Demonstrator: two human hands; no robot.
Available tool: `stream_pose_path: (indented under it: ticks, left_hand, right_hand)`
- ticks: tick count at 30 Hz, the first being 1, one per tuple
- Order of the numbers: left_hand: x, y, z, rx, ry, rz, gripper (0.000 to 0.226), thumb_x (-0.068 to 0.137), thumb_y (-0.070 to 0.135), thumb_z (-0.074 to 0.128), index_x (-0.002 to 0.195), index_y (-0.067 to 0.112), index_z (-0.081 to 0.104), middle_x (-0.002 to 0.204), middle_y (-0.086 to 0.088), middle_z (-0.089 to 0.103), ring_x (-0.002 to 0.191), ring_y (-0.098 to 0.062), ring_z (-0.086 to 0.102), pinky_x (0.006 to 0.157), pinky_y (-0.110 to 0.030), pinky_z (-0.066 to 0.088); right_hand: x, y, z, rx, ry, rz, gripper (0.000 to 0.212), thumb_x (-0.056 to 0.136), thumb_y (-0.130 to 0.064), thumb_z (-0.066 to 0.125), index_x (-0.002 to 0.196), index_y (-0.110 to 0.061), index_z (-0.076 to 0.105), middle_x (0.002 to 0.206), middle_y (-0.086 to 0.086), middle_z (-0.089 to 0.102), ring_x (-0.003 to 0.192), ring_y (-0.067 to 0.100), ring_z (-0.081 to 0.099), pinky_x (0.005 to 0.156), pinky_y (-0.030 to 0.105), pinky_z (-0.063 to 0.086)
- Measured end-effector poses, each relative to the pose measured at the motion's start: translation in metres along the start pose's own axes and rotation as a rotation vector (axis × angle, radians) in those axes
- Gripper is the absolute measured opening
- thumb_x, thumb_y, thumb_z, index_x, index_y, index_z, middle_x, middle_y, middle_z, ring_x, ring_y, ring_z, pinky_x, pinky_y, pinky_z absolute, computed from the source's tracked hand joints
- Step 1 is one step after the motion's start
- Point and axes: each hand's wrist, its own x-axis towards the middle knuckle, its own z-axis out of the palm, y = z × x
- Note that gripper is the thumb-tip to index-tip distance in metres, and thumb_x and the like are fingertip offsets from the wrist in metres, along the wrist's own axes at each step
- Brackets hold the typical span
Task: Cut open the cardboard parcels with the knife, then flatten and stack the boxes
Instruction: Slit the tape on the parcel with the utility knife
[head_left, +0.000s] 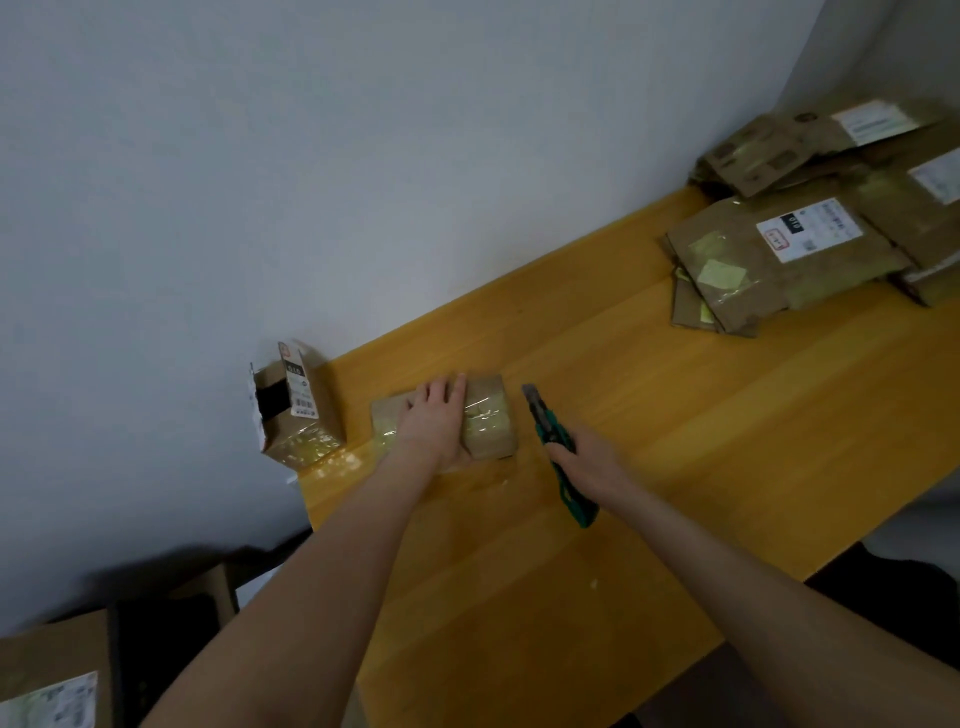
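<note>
Head view: one knife (549, 430), two hands (434, 422) (589, 467)

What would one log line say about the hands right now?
left hand: rests flat on taped parcel | right hand: grips knife, blade out, beside parcel | flattened boxes: piled far right

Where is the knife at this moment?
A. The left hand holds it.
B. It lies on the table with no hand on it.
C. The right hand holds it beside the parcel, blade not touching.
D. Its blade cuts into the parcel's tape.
C: the right hand grips the knife right of the parcel, blade clear of it, while the left hand presses on the parcel.
</note>
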Motion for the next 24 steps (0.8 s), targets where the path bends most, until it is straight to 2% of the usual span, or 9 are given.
stream_pose_path:
  ticks: [3,5,9,15,21,24]
  left_hand:
    - [-0.001,0.000,0.000,-0.022,0.005,0.000,0.123,0.067,0.049,0.081,0.154,0.018,0.001,0.155,-0.009,0.016,0.143,-0.032,0.019,0.115,-0.047,0.026]
    - [-0.001,0.000,0.000,-0.028,0.010,0.000,0.123,0.066,0.049,0.082,0.154,0.018,0.001,0.155,-0.009,0.017,0.143,-0.032,0.019,0.116,-0.046,0.026]
    - [0.000,0.001,0.000,-0.039,0.007,0.000,0.124,0.066,0.047,0.083,0.154,0.019,0.000,0.154,-0.008,0.017,0.142,-0.031,0.019,0.116,-0.046,0.025]
    - [-0.001,0.004,0.001,-0.053,0.001,-0.016,0.125,0.065,0.042,0.085,0.154,0.018,0.000,0.154,-0.008,0.016,0.143,-0.031,0.017,0.116,-0.047,0.025]
    - [-0.001,0.004,0.002,-0.051,-0.006,-0.026,0.126,0.065,0.042,0.085,0.154,0.018,-0.002,0.155,-0.010,0.016,0.144,-0.032,0.015,0.116,-0.051,0.024]
    - [0.000,0.004,0.003,-0.050,-0.011,-0.027,0.126,0.066,0.043,0.084,0.154,0.017,-0.002,0.155,-0.010,0.015,0.144,-0.031,0.014,0.117,-0.051,0.023]
  right_hand:
    - [-0.006,0.008,-0.002,-0.105,0.010,-0.074,0.039,0.099,-0.037,0.045,0.136,-0.025,0.046,0.101,0.003,0.062,0.087,0.021,0.061,0.072,0.038,0.054]
    - [-0.006,0.008,-0.004,-0.119,0.016,-0.102,0.044,0.099,-0.039,0.044,0.142,-0.030,0.042,0.098,0.001,0.063,0.082,0.019,0.062,0.068,0.037,0.054]
    - [0.000,0.005,-0.010,-0.221,0.019,-0.153,0.039,0.097,-0.038,0.044,0.136,-0.035,0.047,0.081,-0.003,0.060,0.071,0.017,0.059,0.060,0.035,0.052]
    - [0.005,0.003,-0.017,-0.259,0.023,-0.140,0.052,0.097,-0.041,0.046,0.147,-0.039,0.034,0.093,-0.003,0.064,0.079,0.017,0.062,0.063,0.034,0.054]
    - [0.006,0.005,-0.027,-0.310,-0.052,-0.177,0.054,0.098,-0.038,0.048,0.149,-0.037,0.030,0.102,-0.003,0.061,0.079,0.014,0.056,0.062,0.030,0.047]
    - [0.005,0.007,-0.030,-0.334,-0.076,-0.182,0.055,0.098,-0.035,0.049,0.149,-0.036,0.029,0.094,-0.004,0.058,0.074,0.014,0.055,0.060,0.030,0.046]
